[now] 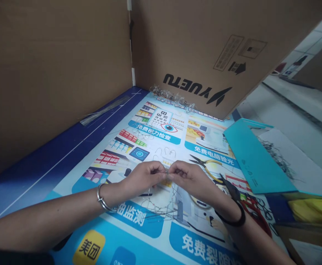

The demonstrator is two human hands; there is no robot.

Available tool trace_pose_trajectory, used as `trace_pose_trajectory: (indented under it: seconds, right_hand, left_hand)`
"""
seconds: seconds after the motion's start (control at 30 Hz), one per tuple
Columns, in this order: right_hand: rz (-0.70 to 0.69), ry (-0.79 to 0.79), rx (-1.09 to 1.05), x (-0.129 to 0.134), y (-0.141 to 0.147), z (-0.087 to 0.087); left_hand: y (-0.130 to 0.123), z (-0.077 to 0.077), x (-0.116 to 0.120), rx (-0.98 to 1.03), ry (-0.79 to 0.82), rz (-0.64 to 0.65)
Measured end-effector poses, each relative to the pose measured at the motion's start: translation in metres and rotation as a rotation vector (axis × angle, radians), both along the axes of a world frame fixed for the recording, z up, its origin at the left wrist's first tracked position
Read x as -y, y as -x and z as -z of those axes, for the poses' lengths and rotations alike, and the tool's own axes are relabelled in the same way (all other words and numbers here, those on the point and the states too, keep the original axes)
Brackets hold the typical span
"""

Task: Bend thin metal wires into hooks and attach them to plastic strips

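My left hand [150,176], a silver bangle on its wrist, is closed in a pinch over the printed mat. My right hand [187,178], with a black band on its wrist, pinches against it, so the fingertips nearly meet. Between them is a piece of thin wire [166,173], mostly hidden by the fingers. Just beyond the hands lie a few bent wire pieces [169,151]. More thin wires [161,209] lie tangled below the hands. To the right rest yellow-handled pliers [209,164], open-jawed, and a red-handled tool [256,213] partly behind my right forearm.
Tall cardboard walls [58,66] enclose the left and back. A pile of twisted wire [174,98] sits at the back wall, and straight wires [104,112] lie along the left wall. At right, a turquoise box [254,158] holds many dark wire bits [276,156].
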State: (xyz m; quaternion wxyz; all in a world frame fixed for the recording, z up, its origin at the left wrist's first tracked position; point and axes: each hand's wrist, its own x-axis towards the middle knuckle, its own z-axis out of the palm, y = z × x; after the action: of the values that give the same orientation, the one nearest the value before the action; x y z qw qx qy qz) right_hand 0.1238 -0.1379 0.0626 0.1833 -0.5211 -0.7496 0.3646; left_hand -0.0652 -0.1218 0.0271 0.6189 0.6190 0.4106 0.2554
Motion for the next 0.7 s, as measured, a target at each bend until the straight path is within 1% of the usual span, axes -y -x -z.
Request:
trace_pose_trajectory:
  seconds: [0.1,0.2,0.33,0.43,0.7]
  right_hand:
    - [0.047,-0.048,0.07,0.003,-0.001,-0.002]
    - [0.015,-0.082,0.133,0.006,-0.001,-0.002]
    - [-0.004,-0.111,0.216,0.01,0.001,0.002]
    - [0.002,-0.145,0.235,0.011,0.004,0.007]
    - [0.116,-0.173,0.229,0.011,0.013,0.014]
  left_hand:
    - [0.001,0.0,0.0,-0.011,-0.015,-0.053]
    - [0.001,0.0,-0.001,0.003,-0.025,-0.083]
    - [0.001,-0.001,-0.001,0.026,-0.031,-0.098]
    - [0.001,-0.001,0.0,0.002,-0.025,-0.097]
    - [0.002,0.001,0.0,-0.012,-0.014,-0.092]
